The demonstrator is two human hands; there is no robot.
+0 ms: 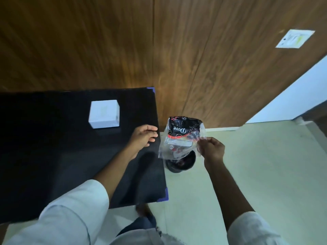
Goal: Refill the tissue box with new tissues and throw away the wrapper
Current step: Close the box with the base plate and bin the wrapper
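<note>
A white tissue box (104,114) stands on the black table (53,147), towards its far right part. My right hand (211,149) pinches an empty plastic wrapper (180,137), clear with a black and red print, and holds it in the air just right of the table's edge. Directly under the wrapper, on the floor, sits a small dark waste bin (182,163), partly hidden by the plastic. My left hand (144,136) rests on the table's right edge with fingers loosely spread and nothing in it.
A wooden panelled wall (159,50) rises behind the table and bin, with a white paper sheet (294,38) stuck on it at the upper right. Pale tiled floor (256,165) spreads to the right. My foot (143,211) shows below the table's near corner.
</note>
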